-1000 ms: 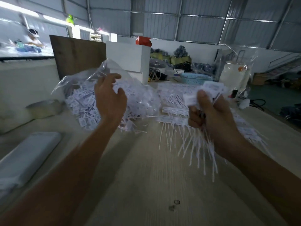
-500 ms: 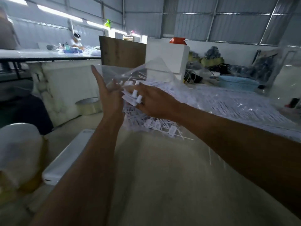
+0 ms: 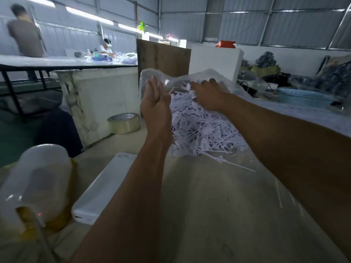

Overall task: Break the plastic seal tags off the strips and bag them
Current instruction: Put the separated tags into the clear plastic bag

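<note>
Holding the clear bag point(image 3: 224, 80) open at its 9 o'clock edge, left hand point(image 3: 154, 103) stays flat while right hand point(image 3: 208, 95) reaches inside, grip unclear, onto light, springy tags point(image 3: 199, 128) on the bench point(image 3: 218, 205).

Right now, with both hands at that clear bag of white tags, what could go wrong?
1. The bag mouth is held up only by the left hand; if it sags, tags may slide out onto the table.
2. Tails already poke out at the bag's near edge, so more could follow.
3. The right hand inside might snag the thin plastic.
</note>
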Tool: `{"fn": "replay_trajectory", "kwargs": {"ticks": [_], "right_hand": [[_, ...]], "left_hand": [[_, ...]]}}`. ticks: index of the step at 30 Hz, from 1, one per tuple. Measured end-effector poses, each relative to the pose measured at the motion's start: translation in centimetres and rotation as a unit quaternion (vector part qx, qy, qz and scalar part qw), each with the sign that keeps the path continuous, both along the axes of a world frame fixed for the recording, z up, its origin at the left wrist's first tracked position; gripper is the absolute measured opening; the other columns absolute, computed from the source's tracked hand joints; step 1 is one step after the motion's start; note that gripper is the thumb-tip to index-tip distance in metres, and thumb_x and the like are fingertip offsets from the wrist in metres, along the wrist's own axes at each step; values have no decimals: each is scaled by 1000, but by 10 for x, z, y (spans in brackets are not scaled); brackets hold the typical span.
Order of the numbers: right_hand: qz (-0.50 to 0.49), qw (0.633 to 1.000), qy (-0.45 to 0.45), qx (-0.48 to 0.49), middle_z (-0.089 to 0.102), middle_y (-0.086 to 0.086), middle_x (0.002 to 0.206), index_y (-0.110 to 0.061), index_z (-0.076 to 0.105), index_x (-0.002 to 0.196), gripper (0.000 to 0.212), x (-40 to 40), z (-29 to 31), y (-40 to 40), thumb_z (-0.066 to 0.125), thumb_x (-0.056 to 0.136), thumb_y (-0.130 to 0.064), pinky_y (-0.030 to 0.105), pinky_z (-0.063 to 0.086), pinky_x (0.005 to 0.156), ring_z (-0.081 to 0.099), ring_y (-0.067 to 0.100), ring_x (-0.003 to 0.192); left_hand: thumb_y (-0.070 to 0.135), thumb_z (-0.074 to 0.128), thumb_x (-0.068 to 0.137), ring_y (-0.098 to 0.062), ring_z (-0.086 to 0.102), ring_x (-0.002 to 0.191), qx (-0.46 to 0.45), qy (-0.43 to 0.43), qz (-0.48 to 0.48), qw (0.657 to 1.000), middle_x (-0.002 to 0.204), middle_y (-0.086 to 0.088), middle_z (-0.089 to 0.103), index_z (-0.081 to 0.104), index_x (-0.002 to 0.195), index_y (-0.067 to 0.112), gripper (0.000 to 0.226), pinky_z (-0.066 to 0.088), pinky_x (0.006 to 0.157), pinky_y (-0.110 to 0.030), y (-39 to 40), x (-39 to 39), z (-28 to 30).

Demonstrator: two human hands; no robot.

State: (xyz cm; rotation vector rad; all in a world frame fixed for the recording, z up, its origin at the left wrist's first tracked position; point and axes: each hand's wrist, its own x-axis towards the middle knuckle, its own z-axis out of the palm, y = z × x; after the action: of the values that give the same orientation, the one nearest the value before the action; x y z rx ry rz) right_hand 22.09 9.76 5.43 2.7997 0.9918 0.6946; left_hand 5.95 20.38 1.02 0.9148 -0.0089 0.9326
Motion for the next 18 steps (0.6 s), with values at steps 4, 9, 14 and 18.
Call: {"fn": "replay_trajectory", "kwargs": {"ticks": [4,9,14,18], "right_hand": [[-51,994,99,12,23,22,156,-42,5,154,69,8,-21,18,37,96,-63,59,24,110,27,44,140],[-12,991,132,27,19,27,159,-49,-12,151,91,4,-28,0,39,84,-83,60,21,113,23,47,144],[67,986,134,76,28,19,153,-46,-1,154,103,-9,-12,-30,55,75,-83,54,29,115,27,45,141],[61,991,110,49,8,16,162,-41,2,156,99,-31,2,-41,62,82,-69,50,24,118,18,42,146]], "left_hand": [[-14,59,88,-11,58,124,43,24,83,995,141,-10,56,39,147,4,65,54,90,-21,-3,-2,-5],[3,63,92,-16,66,103,202,146,137,959,119,-7,65,47,138,18,51,58,84,-29,-29,1,-28],[35,60,95,-27,51,123,578,254,128,765,139,-5,51,50,137,26,44,47,100,-47,-49,7,-58],[41,59,93,-30,36,134,670,271,184,666,146,-8,43,47,141,22,54,35,108,-46,-62,10,-68]]}}
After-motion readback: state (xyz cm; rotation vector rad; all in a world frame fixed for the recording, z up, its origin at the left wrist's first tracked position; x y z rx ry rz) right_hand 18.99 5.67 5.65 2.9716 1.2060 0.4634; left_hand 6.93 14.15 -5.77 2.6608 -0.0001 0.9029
